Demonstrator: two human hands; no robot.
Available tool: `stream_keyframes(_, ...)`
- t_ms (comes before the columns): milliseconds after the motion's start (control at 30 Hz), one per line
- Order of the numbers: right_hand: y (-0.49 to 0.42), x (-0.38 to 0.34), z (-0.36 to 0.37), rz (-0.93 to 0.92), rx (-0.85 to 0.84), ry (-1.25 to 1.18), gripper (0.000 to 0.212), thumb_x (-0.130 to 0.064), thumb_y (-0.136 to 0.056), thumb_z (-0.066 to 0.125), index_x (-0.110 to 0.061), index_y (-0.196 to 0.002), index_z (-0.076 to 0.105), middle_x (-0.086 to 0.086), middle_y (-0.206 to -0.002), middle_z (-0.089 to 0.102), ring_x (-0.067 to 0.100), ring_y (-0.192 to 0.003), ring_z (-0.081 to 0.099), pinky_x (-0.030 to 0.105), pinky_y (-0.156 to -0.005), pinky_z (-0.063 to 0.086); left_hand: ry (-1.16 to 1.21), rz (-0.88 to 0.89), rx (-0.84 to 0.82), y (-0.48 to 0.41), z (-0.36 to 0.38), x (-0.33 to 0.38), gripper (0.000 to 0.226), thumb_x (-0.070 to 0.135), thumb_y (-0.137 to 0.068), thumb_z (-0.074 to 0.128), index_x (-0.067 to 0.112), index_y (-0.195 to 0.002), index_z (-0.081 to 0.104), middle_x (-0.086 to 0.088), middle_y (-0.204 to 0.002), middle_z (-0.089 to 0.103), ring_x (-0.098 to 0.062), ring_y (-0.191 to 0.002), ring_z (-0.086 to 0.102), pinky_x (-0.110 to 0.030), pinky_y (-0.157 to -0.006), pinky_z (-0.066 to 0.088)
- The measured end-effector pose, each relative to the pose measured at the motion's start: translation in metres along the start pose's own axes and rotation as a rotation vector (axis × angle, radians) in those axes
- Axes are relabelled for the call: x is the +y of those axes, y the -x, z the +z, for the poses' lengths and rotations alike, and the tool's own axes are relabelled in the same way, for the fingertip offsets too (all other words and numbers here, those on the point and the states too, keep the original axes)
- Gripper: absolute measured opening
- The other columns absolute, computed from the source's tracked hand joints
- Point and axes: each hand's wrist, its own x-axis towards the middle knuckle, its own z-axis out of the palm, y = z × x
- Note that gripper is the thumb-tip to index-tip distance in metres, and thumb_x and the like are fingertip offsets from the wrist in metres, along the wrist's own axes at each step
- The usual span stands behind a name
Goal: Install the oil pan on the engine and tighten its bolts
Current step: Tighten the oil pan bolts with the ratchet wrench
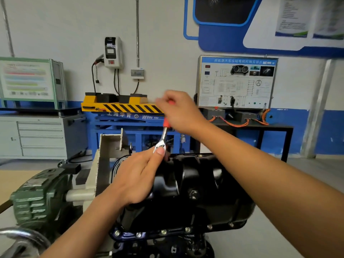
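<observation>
A glossy black oil pan [195, 185] sits on the engine, which hangs in a stand. Several silver bolts [163, 232] line its near flange. A ratchet wrench [163, 135] with a red handle stands over the pan's far edge. My right hand [181, 112] grips the red handle from above. My left hand [135, 175] lies over the pan's left side, thumb pressing on the chrome ratchet head. The bolt under the ratchet is hidden.
A green gearbox [39, 198] and the beige stand bracket [106, 146] are at the left. Behind stand a yellow-and-blue lift table [121, 108], a grey drawer cabinet [41, 136] and a training board [236, 82] on a black table. A chrome handle [20, 237] is at the bottom left.
</observation>
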Motion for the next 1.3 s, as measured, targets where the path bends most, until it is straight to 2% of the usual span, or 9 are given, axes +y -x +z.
stream_keyframes(133,0.059,0.042,-0.042,0.031,0.092,0.178,0.048,-0.037,-0.097,0.055,-0.005,-0.062,0.055,0.0,-0.057,0.068,0.004,-0.042,0.044,0.021,-0.048,0.034,-0.047,0.048,0.017,0.001,0.001,-0.001,0.064,0.073,-0.094,0.005,0.031,-0.084,0.052,0.005,-0.072,0.055,-0.011,-0.07,0.053,-0.035,-0.066,0.044)
stream_keyframes(300,0.082,0.05,-0.054,0.075,0.073,0.572,0.069,-0.058,-0.097,0.039,-0.013,-0.045,0.048,-0.003,-0.04,0.046,0.015,-0.042,0.043,0.026,-0.047,0.03,0.232,-0.015,-0.053,-0.011,-0.003,0.001,0.047,0.064,-0.1,0.022,0.035,-0.077,0.051,0.016,-0.072,0.054,-0.004,-0.071,0.052,-0.039,-0.073,0.046)
stream_keyframes(467,0.058,0.038,-0.041,0.139,0.197,0.533,0.07,-0.049,-0.101,0.034,-0.012,-0.042,0.039,0.001,-0.05,0.06,0.022,-0.046,0.05,0.028,-0.047,0.034,0.543,-0.123,-0.093,-0.021,-0.018,0.0,0.028,0.044,-0.098,0.052,0.027,-0.112,0.069,0.009,-0.109,0.073,-0.011,-0.103,0.069,-0.031,-0.094,0.051)
stream_keyframes(567,0.06,0.037,-0.04,0.153,0.255,0.545,0.07,-0.048,-0.1,0.036,-0.013,-0.04,0.038,0.003,-0.046,0.055,0.021,-0.046,0.047,0.028,-0.047,0.031,0.46,-0.069,0.038,-0.024,-0.013,0.003,0.022,0.016,-0.087,0.075,0.028,-0.105,0.072,0.013,-0.099,0.076,-0.008,-0.091,0.073,-0.024,-0.084,0.057)
stream_keyframes(667,0.076,0.04,-0.038,0.179,0.254,0.541,0.069,-0.049,-0.098,0.037,-0.014,-0.039,0.041,0.0,-0.041,0.048,0.019,-0.045,0.046,0.029,-0.047,0.034,0.393,-0.079,0.234,-0.027,-0.003,0.01,0.023,0.012,-0.081,0.08,0.031,-0.093,0.076,0.018,-0.086,0.076,-0.004,-0.082,0.073,-0.025,-0.079,0.059)
stream_keyframes(833,0.067,0.044,-0.039,0.217,0.248,0.527,0.061,-0.046,-0.096,0.041,-0.014,-0.045,0.047,-0.001,-0.044,0.054,0.013,-0.042,0.046,0.024,-0.045,0.031,0.398,-0.109,0.178,-0.029,-0.003,0.004,0.014,0.013,-0.082,0.079,0.022,-0.093,0.08,0.013,-0.085,0.077,-0.007,-0.084,0.074,-0.034,-0.081,0.06)
stream_keyframes(1033,-0.008,0.022,-0.017,0.204,0.301,0.02,0.018,-0.023,-0.086,0.067,-0.01,-0.073,0.063,-0.001,-0.064,0.066,0.008,-0.055,0.066,0.033,-0.054,0.055,0.3,-0.082,0.123,-0.032,-0.003,0.008,0.009,0.016,-0.083,0.079,0.024,-0.087,0.08,0.009,-0.077,0.076,-0.015,-0.075,0.072,-0.038,-0.075,0.059)
stream_keyframes(1167,-0.025,0.012,0.015,0.207,0.148,-0.22,0.012,-0.031,-0.084,0.073,-0.022,-0.091,0.069,-0.003,-0.09,0.062,0.011,-0.069,0.059,0.027,-0.061,0.052,0.334,-0.057,0.121,-0.029,-0.004,0.002,0.016,0.013,-0.083,0.078,0.028,-0.087,0.079,0.015,-0.081,0.076,-0.006,-0.079,0.073,-0.019,-0.072,0.056)
stream_keyframes(1300,-0.004,0.027,-0.008,0.17,0.107,-0.338,0.007,-0.021,-0.091,0.068,-0.025,-0.095,0.064,-0.003,-0.071,0.062,0.003,-0.054,0.056,0.018,-0.051,0.044,0.385,-0.085,0.177,-0.03,-0.002,0.0,0.024,0.009,-0.084,0.077,0.033,-0.081,0.078,0.012,-0.078,0.076,-0.001,-0.073,0.071,-0.015,-0.069,0.054)
